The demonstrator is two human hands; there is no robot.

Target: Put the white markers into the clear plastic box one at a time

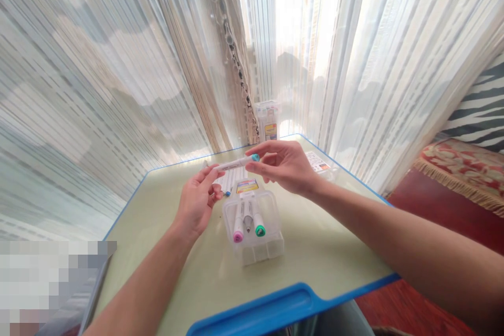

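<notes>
A white marker [236, 163] with a light-blue end is held level above the table, stretched between my two hands. My left hand [199, 197] pinches its left end between thumb and fingers. At the light-blue end, my right hand [285, 165] has its thumb and index finger closed on the marker. Below stands a clear plastic case [260, 252]; a pink-ended marker [238, 235], a green-ended marker [260, 229] and a grey-tipped marker [248, 222] lie on it. Behind it, several white markers [236, 176] lie in a row, partly hidden by my hands.
The pale green table [157, 199] has a blue rim and a blue front tray [255, 310]. A clear box [268, 121] stands at the back edge. A printed sheet [318, 163] lies beyond my right hand. Striped curtains [157, 63] hang close behind the table.
</notes>
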